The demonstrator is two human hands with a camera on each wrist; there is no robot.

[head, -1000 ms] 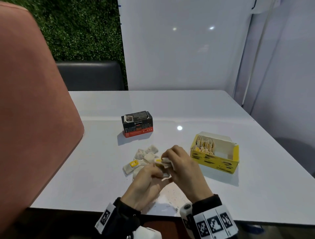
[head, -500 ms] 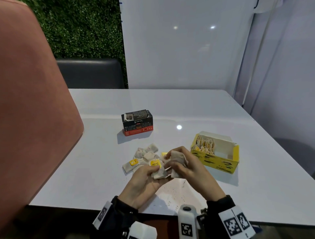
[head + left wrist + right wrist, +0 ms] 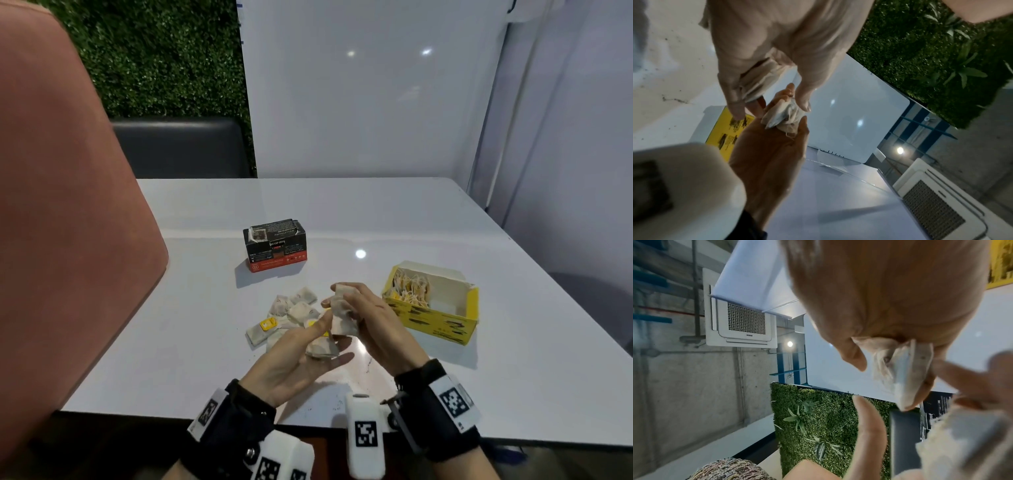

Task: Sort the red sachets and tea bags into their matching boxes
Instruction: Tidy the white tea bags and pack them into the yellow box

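Tea-bag heap (image 3: 291, 310) before black box (image 3: 275, 245)

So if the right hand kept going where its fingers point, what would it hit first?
Probably the black and red box; the right hand, gripping tea bags, points toward it, but depth is unclear.

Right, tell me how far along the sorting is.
Done: a row of tea bags already stands in the open yellow box. In hand: the right hand grips a bunch of tea bags, and another bag lies on the palm of the left hand. Left: a loose pile on the table, near the black and red box. I see no loose red sachets.
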